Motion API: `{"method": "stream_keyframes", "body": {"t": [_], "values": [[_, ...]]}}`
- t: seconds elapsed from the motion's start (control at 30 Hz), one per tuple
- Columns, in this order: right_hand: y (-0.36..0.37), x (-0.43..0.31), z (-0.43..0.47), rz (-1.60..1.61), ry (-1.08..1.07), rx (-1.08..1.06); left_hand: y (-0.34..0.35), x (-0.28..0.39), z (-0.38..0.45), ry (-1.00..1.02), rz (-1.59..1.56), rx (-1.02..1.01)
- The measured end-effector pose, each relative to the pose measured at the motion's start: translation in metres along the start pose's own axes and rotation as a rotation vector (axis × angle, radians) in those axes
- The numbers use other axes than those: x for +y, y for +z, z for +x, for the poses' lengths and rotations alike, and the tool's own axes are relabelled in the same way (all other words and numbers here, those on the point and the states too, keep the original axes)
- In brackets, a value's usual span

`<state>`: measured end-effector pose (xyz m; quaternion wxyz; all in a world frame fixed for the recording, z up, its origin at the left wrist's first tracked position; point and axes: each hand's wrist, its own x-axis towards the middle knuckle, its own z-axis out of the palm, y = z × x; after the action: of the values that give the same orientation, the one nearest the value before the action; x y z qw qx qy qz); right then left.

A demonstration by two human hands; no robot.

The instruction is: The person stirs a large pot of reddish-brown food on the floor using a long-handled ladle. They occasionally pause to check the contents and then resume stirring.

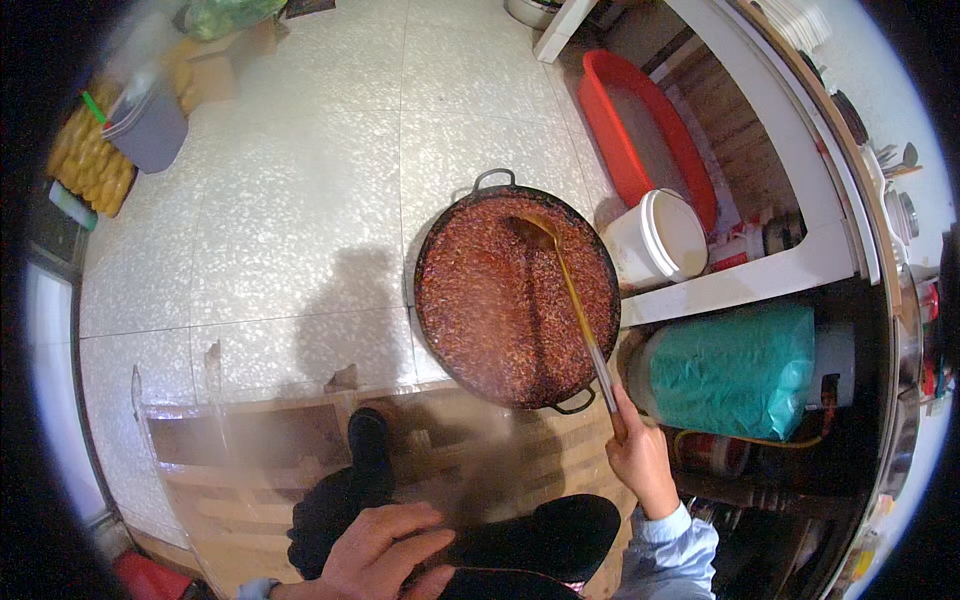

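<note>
A big round black wok-like pan (480, 300) with two loop handles is filled with a dark red, grainy, chilli-like mixture. My right hand (637, 450) grips the pale handle of a long metal ladle (574, 289), its index finger laid along the shaft. The ladle's bowl rests in the mixture near the pan's far side and is partly coated with it. My left hand (386, 551) hangs over my lap at the bottom of the view, fingers slightly apart and nothing in them.
Right of the pan stand a white plastic bucket (649, 236), a red oval tub (611, 120) and a gas cylinder under a teal cover (731, 371), below a counter. Flattened cardboard (247, 442) lies under my feet. A grey bin (154, 127) stands far left.
</note>
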<state>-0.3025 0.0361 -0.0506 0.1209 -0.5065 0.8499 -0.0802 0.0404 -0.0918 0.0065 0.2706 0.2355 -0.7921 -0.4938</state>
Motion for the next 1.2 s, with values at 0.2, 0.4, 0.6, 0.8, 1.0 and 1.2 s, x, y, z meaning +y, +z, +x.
{"method": "stream_keyframes", "body": {"t": [0.2, 0.4, 0.6, 0.8, 1.0, 1.2], "values": [[0.02, -0.014, 0.047, 0.16, 0.083, 0.002, -0.002, 0.002, -0.004, 0.011, -0.001, 0.025], [0.065, -0.014, 0.066, 0.001, 0.071, 0.078, -0.005, 0.003, -0.005, 0.022, -0.013, 0.05], [0.078, -0.019, 0.046, -0.117, -0.047, 0.051, -0.007, 0.002, -0.006, 0.022, -0.023, 0.066], [0.033, 0.002, 0.025, -0.392, -0.131, 0.069, -0.009, 0.001, -0.007, 0.038, -0.023, 0.065], [0.021, 0.058, 0.056, -0.655, -0.104, 0.059, -0.007, 0.001, -0.002, 0.049, -0.04, 0.033], [0.021, 0.095, 0.065, -0.705, 0.05, -0.024, -0.006, -0.001, -0.002, 0.064, -0.061, 0.025]]}}
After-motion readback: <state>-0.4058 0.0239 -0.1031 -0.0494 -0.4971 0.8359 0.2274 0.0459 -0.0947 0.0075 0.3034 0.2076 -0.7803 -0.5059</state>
